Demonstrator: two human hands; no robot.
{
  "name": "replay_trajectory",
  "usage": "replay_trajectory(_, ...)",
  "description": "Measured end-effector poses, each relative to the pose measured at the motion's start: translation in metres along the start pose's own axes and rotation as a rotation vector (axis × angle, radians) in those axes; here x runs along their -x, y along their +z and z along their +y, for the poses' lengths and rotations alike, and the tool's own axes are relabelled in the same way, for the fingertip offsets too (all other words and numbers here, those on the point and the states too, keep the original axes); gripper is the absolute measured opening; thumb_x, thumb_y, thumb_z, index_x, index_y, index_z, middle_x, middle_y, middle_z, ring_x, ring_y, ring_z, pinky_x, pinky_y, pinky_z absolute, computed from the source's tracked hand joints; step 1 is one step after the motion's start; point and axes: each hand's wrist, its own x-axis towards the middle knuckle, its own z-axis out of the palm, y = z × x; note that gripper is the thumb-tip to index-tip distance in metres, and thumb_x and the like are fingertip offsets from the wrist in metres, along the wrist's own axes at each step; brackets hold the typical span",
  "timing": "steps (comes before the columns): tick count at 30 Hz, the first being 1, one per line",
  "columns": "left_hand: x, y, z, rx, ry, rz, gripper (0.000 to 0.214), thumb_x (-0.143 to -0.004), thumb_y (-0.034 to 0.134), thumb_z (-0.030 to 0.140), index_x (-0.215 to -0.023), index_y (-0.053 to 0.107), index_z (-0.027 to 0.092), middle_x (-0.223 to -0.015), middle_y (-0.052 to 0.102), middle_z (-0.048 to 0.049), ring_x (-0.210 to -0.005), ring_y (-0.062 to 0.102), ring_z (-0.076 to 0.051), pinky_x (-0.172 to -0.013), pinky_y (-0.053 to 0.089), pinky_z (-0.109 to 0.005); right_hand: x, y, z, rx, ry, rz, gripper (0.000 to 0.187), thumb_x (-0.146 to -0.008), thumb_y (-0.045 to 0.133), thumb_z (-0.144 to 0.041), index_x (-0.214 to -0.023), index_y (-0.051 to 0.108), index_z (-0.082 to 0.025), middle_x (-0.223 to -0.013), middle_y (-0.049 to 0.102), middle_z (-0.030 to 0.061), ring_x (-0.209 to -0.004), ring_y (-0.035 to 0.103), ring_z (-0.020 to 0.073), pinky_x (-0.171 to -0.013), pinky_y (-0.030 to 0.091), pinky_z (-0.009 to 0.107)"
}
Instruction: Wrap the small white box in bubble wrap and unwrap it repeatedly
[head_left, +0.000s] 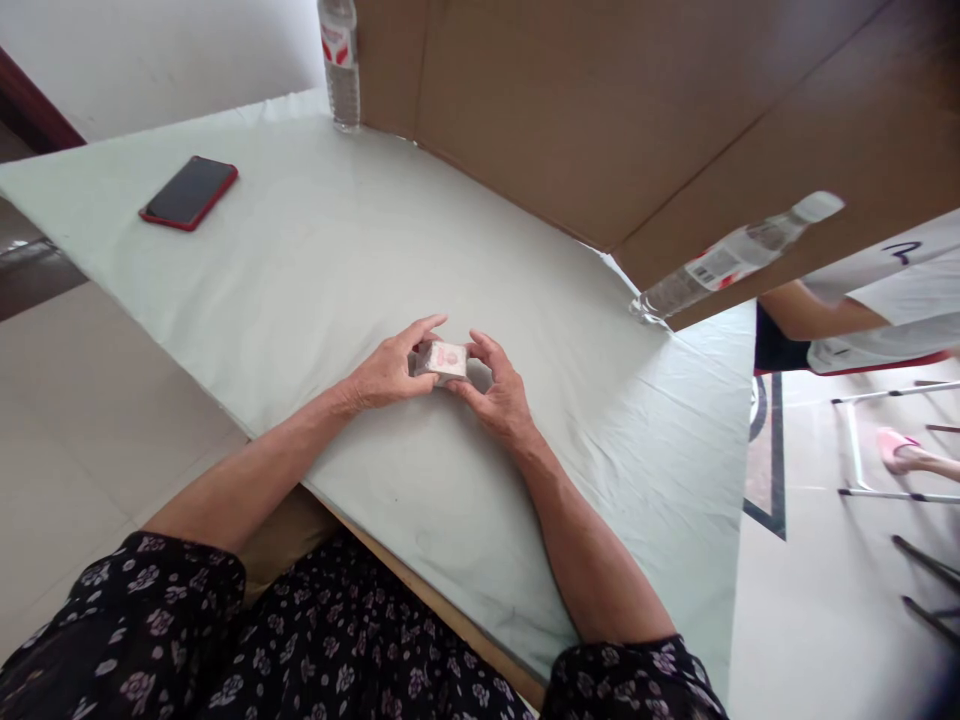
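Head view: clamps small white box (450, 360) by left and right ends in fingers of left hand (384, 372) and right hand (501, 396), over table (315, 240)'s near part, probably for steadiness, leaving print uncovered.

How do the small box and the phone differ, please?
The small box is pale with pinkish print; the phone is dark with red edges. The left hand and right hand hold the small box; the phone lies untouched. The small box is chunky, the phone flat. Both are roughly rectangular.

Small white boxy pack (448, 358), pinkish-red print on face; right of left hand (386, 373), touching its fingers.
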Motion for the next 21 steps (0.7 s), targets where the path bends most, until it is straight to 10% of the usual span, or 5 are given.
replay_trajectory(15, 0.003, -0.017, 0.000, -0.036, -0.095, -0.142, 0.094, -0.071, 0.066, 0.026, -0.158, 0.031, 0.021, -0.150, 0.049, -0.0163, -0.134, 0.049, -0.035, -0.111, 0.042, -0.052, 0.002, -0.007, -0.004, -0.176, 0.101, 0.085, 0.065, -0.083, 0.069, -0.063, -0.137, 0.055, -0.029, -0.143, 0.061, 0.0125, -0.127, 0.061, 0.0302, -0.103, 0.052, 0.050)
replay_trajectory(21, 0.002, -0.014, -0.002, -0.045, -0.078, -0.144, 0.094, -0.072, 0.066, 0.027, -0.159, 0.029, 0.018, -0.148, 0.049, -0.0173, -0.133, 0.049, -0.033, -0.112, 0.041, -0.050, 0.002, -0.004, -0.008, -0.048, 0.022, 0.143, 0.035, -0.090, 0.066, -0.048, -0.120, 0.066, -0.030, -0.139, 0.065, 0.0084, -0.133, 0.057, 0.0277, -0.105, 0.051, 0.050)
